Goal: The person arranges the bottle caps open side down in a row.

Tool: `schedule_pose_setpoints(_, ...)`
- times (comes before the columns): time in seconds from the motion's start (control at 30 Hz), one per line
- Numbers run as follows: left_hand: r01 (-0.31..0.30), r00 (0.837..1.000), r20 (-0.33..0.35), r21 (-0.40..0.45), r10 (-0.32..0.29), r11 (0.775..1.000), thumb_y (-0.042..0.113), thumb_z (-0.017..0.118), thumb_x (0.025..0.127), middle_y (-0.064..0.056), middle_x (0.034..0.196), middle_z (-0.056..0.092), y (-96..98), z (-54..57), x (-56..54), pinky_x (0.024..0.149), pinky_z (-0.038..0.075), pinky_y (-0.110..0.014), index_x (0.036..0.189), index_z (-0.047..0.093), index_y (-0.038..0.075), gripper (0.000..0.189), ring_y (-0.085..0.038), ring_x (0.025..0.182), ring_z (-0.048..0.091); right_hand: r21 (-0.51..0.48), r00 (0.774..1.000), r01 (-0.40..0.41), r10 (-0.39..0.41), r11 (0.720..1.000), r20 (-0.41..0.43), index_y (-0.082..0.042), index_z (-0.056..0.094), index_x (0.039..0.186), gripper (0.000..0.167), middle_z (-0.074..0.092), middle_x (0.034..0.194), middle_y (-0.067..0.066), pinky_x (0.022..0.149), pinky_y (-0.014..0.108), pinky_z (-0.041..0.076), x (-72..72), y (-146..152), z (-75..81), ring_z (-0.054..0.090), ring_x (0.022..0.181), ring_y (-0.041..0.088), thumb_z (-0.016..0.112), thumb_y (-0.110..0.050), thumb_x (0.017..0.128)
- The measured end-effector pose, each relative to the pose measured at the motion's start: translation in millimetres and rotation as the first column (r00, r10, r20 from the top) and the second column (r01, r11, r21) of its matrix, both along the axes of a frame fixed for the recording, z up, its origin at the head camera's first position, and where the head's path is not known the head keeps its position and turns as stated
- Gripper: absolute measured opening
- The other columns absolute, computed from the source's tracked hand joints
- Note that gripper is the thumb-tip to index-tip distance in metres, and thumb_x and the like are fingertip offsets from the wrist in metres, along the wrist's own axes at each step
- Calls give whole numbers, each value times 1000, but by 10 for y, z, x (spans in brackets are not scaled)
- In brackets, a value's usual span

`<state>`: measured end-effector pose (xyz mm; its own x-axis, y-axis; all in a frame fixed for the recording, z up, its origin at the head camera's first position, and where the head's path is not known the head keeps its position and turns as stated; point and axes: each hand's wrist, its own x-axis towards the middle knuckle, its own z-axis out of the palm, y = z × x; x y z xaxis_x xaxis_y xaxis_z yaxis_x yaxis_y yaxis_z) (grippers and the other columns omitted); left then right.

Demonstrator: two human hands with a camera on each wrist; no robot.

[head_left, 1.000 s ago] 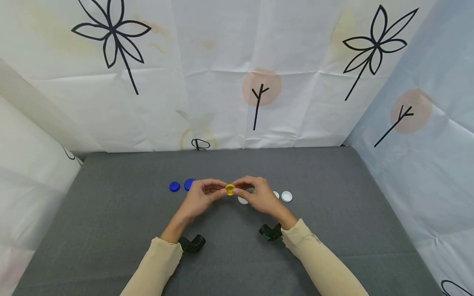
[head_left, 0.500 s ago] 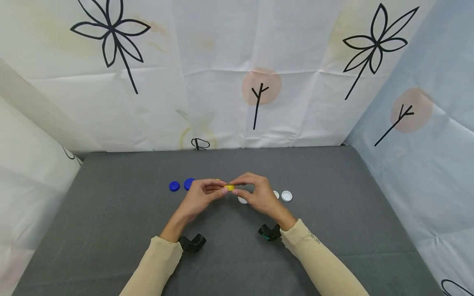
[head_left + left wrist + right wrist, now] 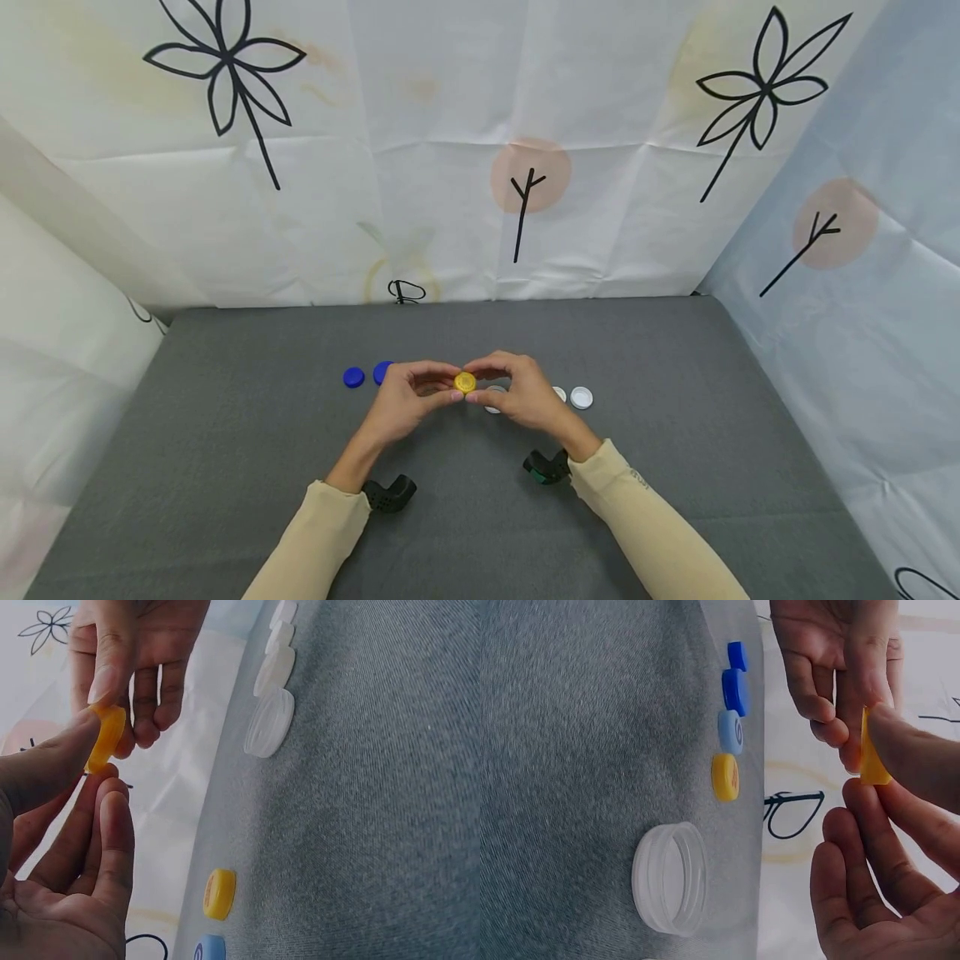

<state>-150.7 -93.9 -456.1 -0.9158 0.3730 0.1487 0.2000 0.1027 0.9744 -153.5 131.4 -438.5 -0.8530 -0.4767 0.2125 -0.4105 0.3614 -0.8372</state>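
A yellow bottle cap [image 3: 465, 382] is held up over the table between my two hands, its closed top facing the head camera. My left hand [image 3: 408, 400] pinches it from the left with thumb and fingertips. From the right, my right hand [image 3: 525, 396] pinches the same cap the same way. Edge-on, the cap [image 3: 872, 757] shows between the thumbs and fingertips in the right wrist view. Below the hands, a second yellow cap [image 3: 220, 894] stands on the table, hidden by the left hand in the head view.
A row of caps crosses the grey table [image 3: 465, 533]. Dark blue caps [image 3: 353, 377] and a light blue cap [image 3: 731, 732] lie left; several white or clear caps [image 3: 581, 397] lie right, some partly behind my right hand. A printed cloth [image 3: 450, 100] hangs behind.
The held yellow cap has turned over: its hollow inside faced the head camera, then its edge, and now its closed top. Both hands stay almost in place with small finger shifts.
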Motion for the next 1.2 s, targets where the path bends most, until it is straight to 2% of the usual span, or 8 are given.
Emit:
schedule_pose_setpoints(0.2,-6,999,-44,-33,5,999,1,80,86,-13,108,73,-9,-15,0,83,59,-36,113,74,0,28,-26,92,71,68,1000,-3,5,998,-31,-3,72,118,33,69,110,7,93,51,53,-14,-13,10,66,105,32,82,-10,86)
schedule_pose_setpoints(0.43,-62,998,-8,-107,61,992,4,80,87,-21,114,70,-59,-52,5,83,58,-33,117,70,-6,33,-28,95,70,120,997,64,-59,991,-40,-3,71,119,33,68,111,9,93,52,52,-101,-19,-27,65,107,35,81,-10,88)
schedule_pose_setpoints(0.57,-70,997,11,-211,74,975,6,80,88,-16,109,71,-66,-83,11,81,58,-30,115,71,-6,31,-22,92,69,180,994,107,-108,978,-4,-3,71,119,33,68,112,9,94,48,52,-192,-26,-55,65,108,32,81,-10,88)
schedule_pose_setpoints(0.73,-51,998,13,-295,57,954,7,80,88,-8,101,72,-54,-132,21,77,57,-29,112,73,-3,27,-17,87,68,260,994,89,-104,962,43,-4,71,119,32,68,113,8,94,44,52,-293,-73,-83,65,108,29,80,-11,90)
schedule_pose_setpoints(1.0,-29,999,14,-310,35,950,8,79,89,-6,98,72,-45,-176,27,76,57,-28,111,73,-3,25,-16,86,68,338,990,91,-121,937,70,-4,74,115,29,71,110,8,93,42,52,-398,-194,-132,66,105,26,81,-12,89)
schedule_pose_setpoints(1.2,-28,999,20,-323,37,946,9,79,89,-5,96,72,-38,-187,22,75,57,-29,110,74,-2,24,-15,85,68,358,986,132,-158,924,44,-5,75,113,28,71,104,7,88,39,53,-437,-254,-189,65,98,23,83,-12,87)
